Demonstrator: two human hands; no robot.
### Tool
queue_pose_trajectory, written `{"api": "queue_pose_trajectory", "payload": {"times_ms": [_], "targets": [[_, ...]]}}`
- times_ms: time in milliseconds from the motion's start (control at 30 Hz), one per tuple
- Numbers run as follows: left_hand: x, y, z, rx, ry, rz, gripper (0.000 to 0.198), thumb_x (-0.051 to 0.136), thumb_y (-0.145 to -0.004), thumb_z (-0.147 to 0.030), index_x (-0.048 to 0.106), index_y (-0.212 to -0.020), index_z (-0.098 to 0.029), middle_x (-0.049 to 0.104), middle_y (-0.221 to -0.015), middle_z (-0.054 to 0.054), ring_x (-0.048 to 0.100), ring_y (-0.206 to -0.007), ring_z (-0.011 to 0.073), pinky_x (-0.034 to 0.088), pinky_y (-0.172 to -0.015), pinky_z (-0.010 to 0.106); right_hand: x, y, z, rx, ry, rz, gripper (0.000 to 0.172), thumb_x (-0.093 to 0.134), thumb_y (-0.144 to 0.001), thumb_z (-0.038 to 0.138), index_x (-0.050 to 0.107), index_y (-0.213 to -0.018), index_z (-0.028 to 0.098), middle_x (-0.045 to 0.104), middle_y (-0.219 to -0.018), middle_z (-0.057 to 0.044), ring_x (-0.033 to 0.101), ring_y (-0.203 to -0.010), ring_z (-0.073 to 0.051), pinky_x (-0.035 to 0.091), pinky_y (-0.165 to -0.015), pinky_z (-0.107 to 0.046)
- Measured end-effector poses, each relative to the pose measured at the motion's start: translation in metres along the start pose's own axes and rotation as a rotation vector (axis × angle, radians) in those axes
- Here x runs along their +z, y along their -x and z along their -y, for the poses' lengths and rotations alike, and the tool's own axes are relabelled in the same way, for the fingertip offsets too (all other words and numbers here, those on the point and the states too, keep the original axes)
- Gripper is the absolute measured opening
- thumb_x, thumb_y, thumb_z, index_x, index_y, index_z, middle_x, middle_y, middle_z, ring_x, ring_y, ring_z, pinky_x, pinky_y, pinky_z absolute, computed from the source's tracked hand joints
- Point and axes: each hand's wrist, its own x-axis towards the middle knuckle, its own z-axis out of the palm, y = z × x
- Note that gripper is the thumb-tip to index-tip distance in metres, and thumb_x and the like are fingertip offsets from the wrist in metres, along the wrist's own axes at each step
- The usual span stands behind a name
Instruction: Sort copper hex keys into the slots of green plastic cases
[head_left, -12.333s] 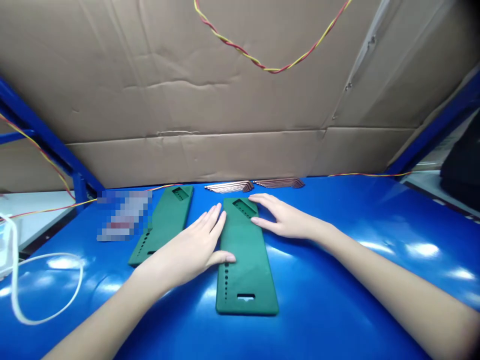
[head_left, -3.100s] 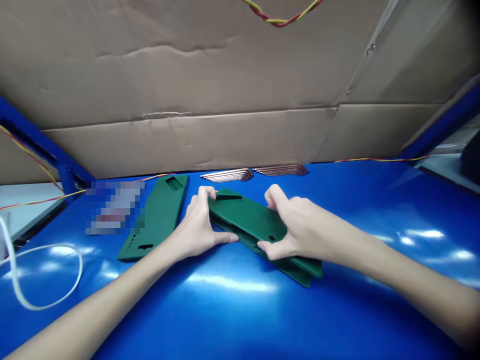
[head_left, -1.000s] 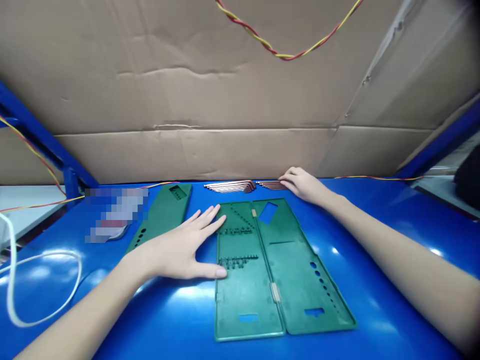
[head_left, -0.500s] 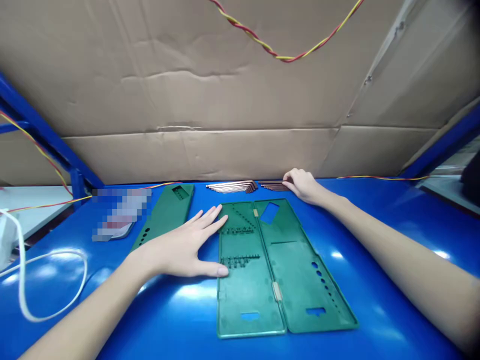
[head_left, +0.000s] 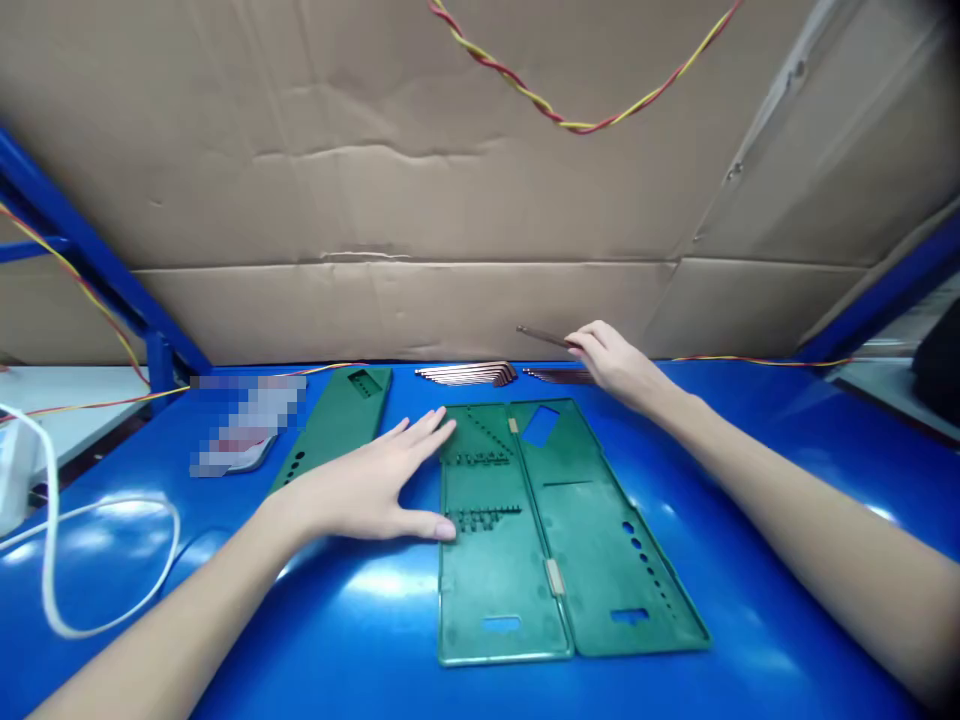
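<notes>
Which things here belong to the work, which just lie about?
Apparently in use:
open green case, left hand at edge
brown key, in right hand
bent keys behind

Apparently aside:
closed green case
pixelated item
white cable
hanging twisted wire

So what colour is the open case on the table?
The open case is green, with pale hinge pieces; the head view shows it best.

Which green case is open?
The case on the right, spread flat with its inside showing; the left case, partly behind the left hand, is shut.
</notes>
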Motion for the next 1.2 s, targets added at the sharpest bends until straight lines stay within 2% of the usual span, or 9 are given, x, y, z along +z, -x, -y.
{"api": "queue_pose_trajectory", "payload": {"times_ms": [100, 267, 367, 433, 567, 733, 867, 1000, 1200], "targets": [[-0.003, -0.003, -0.001, -0.042, 0.032, -0.198, 0.096, 0.048, -0.095, -0.077, 0.009, -0.165, -0.025, 0.019, -0.168, 0.007, 0.028, -0.152, 0.0328, 0.03, -0.12, 0.046, -0.024, -0.013, 0.023, 0.038, -0.087, 0.074, 0.037, 0.034, -0.107, 0.035, 0.061, -0.125, 0.018, 0.061, -0.116, -0.015, 0.064, -0.087, -0.023, 0.054, -0.074, -0.035], [-0.008, -0.006, -0.007, -0.01, 0.058, -0.521, 0.068, 0.053, -0.099, -0.065, 0.045, -0.152, -0.023, 0.058, -0.147, 0.008, 0.059, -0.129, 0.03, 0.046, -0.104, 0.039, -0.053, -0.034, 0.083, -0.173, -0.509, 0.309, 0.03, 0.044, -0.105, 0.034, 0.068, -0.12, 0.022, 0.065, -0.111, -0.01, 0.065, -0.097, -0.021, 0.052, -0.085, -0.033], [-0.008, -0.005, -0.012, 0.073, 0.021, -0.478, 0.038, 0.057, -0.101, -0.057, 0.069, -0.115, -0.024, 0.076, -0.109, 0.003, 0.071, -0.096, 0.0245, 0.05, -0.083, 0.032, -0.056, -0.039, 0.117, -0.222, -0.674, 0.423, 0.027, 0.051, -0.103, 0.034, 0.074, -0.111, 0.022, 0.069, -0.102, -0.008, 0.066, -0.088, -0.019, 0.051, -0.079, -0.031], [-0.007, -0.003, -0.014, 0.105, -0.052, -0.417, 0.033, 0.054, -0.104, -0.05, 0.071, -0.095, -0.024, 0.075, -0.088, 0.001, 0.069, -0.079, 0.0215, 0.046, -0.07, 0.03, -0.053, -0.039, 0.131, -0.155, -0.731, 0.448, 0.024, 0.058, -0.1, 0.036, 0.075, -0.107, 0.021, 0.072, -0.098, -0.007, 0.066, -0.084, -0.018, 0.05, -0.075, -0.03], [-0.008, 0.002, -0.017, 0.12, -0.196, -0.414, 0.034, 0.05, -0.106, -0.044, 0.07, -0.088, -0.023, 0.072, -0.081, 0.0, 0.066, -0.073, 0.0207, 0.039, -0.064, 0.03, -0.045, -0.032, 0.137, 0.147, -0.865, 0.44, 0.033, 0.073, -0.087, 0.048, 0.076, -0.1, 0.018, 0.074, -0.085, -0.004, 0.062, -0.066, -0.014, 0.044, -0.057, -0.025], [-0.013, 0.006, -0.019, 0.062, -0.308, -0.438, 0.04, 0.047, -0.107, -0.043, 0.067, -0.08, -0.023, 0.07, -0.074, 0.002, 0.065, -0.069, 0.0224, 0.034, -0.061, 0.031, -0.043, -0.025, 0.119, 0.436, -1.013, 0.637, 0.039, 0.068, -0.088, 0.055, 0.073, -0.085, 0.016, 0.072, -0.071, -0.004, 0.057, -0.05, -0.011, 0.045, -0.047, -0.024], [-0.016, 0.008, -0.021, -0.027, -0.333, -0.44, 0.043, 0.046, -0.105, -0.046, 0.065, -0.073, -0.024, 0.069, -0.067, 0.002, 0.063, -0.062, 0.0224, 0.029, -0.057, 0.03, -0.031, -0.023, 0.117, 0.731, -1.164, 0.417, 0.036, 0.071, -0.087, 0.051, 0.071, -0.085, 0.015, 0.073, -0.076, -0.006, 0.056, -0.05, -0.009, 0.049, -0.047, -0.022], [-0.015, 0.009, -0.031, -0.079, -0.323, -0.425, 0.048, 0.046, -0.103, -0.046, 0.064, -0.064, -0.024, 0.066, -0.058, 0.002, 0.061, -0.055, 0.0211, 0.025, -0.054, 0.03, -0.013, -0.026, 0.131, 0.965, -1.371, 0.177, 0.024, 0.077, -0.085, 0.035, 0.072, -0.095, 0.013, 0.077, -0.095, -0.012, 0.07, -0.07, -0.014, 0.062, -0.068, -0.027], [-0.002, 0.007, -0.053, -0.068, -0.273, -0.276, 0.049, 0.046, -0.098, -0.038, 0.059, -0.052, -0.024, 0.058, -0.049, 0.002, 0.059, -0.049, 0.0198, 0.026, -0.052, 0.03, 0.006, -0.028, 0.149, 0.645, -1.109, 0.205, 0.02, 0.059, -0.096, 0.027, 0.071, -0.108, 0.015, 0.077, -0.092, -0.009, 0.072, -0.067, -0.017, 0.061, -0.063, -0.031]]}}
